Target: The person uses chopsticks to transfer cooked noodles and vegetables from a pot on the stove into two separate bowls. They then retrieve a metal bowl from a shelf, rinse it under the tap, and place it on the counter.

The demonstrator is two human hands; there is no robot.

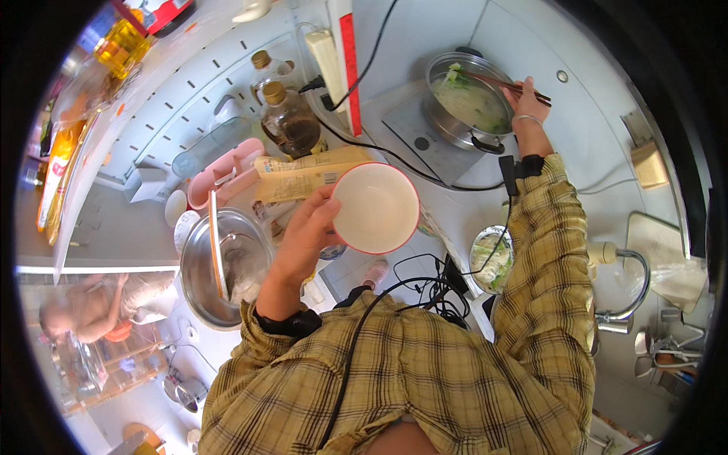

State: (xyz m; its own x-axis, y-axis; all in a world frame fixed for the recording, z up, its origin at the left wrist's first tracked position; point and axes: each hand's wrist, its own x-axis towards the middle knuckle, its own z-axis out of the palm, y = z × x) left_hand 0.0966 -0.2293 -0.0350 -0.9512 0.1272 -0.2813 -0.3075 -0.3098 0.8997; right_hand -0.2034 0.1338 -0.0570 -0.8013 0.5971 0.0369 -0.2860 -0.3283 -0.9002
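Note:
My left hand [310, 227] grips the rim of a white bowl with a red edge [376, 208]; nothing shows inside it. At the upper right, my right hand [529, 105] holds a pair of dark chopsticks [500, 83]. Their tips reach over a steel pot [455, 128] and pinch a piece of leafy greens [454, 73] near the far rim. Pale, cloudy broth with greens [469, 102] fills much of the pot. It stands on a flat induction cooktop [424, 139].
A black cable [392, 151] crosses the counter beside the cooktop. Near my right forearm sits a plate of cabbage [490, 259]. On the left are a large steel basin [193, 284], a pink holder [222, 179] and brown-capped bottles [290, 125]. A faucet [640, 278] is at right; another person [102, 307] appears far left.

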